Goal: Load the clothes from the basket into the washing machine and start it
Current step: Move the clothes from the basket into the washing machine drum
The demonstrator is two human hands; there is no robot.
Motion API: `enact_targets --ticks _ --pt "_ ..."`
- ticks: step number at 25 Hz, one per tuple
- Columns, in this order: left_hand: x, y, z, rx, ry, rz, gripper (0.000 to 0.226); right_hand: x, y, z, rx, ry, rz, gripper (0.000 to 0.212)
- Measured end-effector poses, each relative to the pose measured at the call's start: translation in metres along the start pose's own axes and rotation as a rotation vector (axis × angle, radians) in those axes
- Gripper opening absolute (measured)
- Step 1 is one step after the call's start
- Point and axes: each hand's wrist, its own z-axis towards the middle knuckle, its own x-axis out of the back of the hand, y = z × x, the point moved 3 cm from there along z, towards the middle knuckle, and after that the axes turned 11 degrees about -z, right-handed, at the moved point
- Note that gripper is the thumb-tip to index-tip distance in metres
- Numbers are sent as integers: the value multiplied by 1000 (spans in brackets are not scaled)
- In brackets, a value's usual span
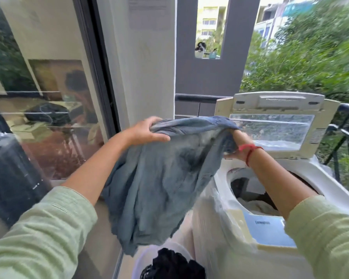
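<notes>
Both hands are up w/ one blue-grey garment (pixel 161 188) stretched between them. The left hand (pixel 147 132) has its fingers curled over the top edge, thumb underneath, clenched on the fabric. The right hand (pixel 240 141) (red thread (pixel 250 152) round the wrist) is pushed into the other end of the cloth; its fingers are mostly buried in the folds, but the garment hangs from it, so it's grasping too.

The cloth hangs in mid-air just left of the washing machine (pixel 318 178), w/ its lower hem dangling over the basket (pixel 141 260). It isn't in the drum. The machine's lid (pixel 274 121) stands open at the back, and some light laundry (pixel 256 206) lies inside the tub. Dark clothes (pixel 173 264) sit in the basket, which is on the floor right beside the machine's front-left corner. A glass door (pixel 48 97) is on the left and a railing (pixel 199 97) runs behind.
</notes>
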Motion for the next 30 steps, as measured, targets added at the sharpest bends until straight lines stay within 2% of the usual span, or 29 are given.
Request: enact_targets --ticks 1,2,4,5,7,8,10,11,12,14,16,17,19,21,23,25,26,27,28,30 --pt "-6 -6 0 45 -126 20 40 -6 1 -6 -76 -152 152 24" --pt "-10 -14 0 57 -164 67 35 -10 -5 -12 -78 -296 215 31" --pt "-7 -21 7 38 -25 137 29 -11 -33 -9 69 -382 184 25" --pt "-2 -21 11 35 75 140 30 -4 -53 -6 146 -359 180 26" --pt "5 -15 19 28 183 49 37 17 -84 15 238 -257 271 49" --pt "2 -8 22 15 151 -70 39 30 -97 21 284 -204 345 47" --pt "-26 12 28 3 -65 -353 33 61 -113 26 296 -124 438 25" --pt "-43 21 33 -10 -138 -421 34 75 -116 27 274 -122 502 22" --pt "-59 29 42 -50 -143 -424 37 88 -115 33 249 -140 611 24" --pt "-79 58 65 -200 62 -336 35 118 -108 40 231 -163 807 34" --pt "-91 102 87 -348 342 -166 34 159 -102 40 306 -120 902 28" --pt "-101 132 97 -412 431 -86 37 188 -101 40 377 -108 969 24" --pt "-133 195 122 -579 502 36 36 256 -106 46 604 -137 1073 12" --pt "-173 246 146 -726 518 126 41 316 -108 54 762 -159 1125 17" --pt "-212 268 175 -746 569 147 46 365 -94 79 774 -106 1036 21" --pt "-251 268 205 -648 590 178 36 403 -62 113 610 44 846 12" --pt "-268 258 218 -551 517 223 32 411 -43 127 502 110 697 10" --pt "-287 240 233 -438 369 247 32 415 -22 141 407 146 481 15" --pt "-305 218 241 -323 200 257 39 414 0 155 349 136 223 20" --pt "-335 153 241 -70 -109 338 47 396 49 168 276 2 -186 26"
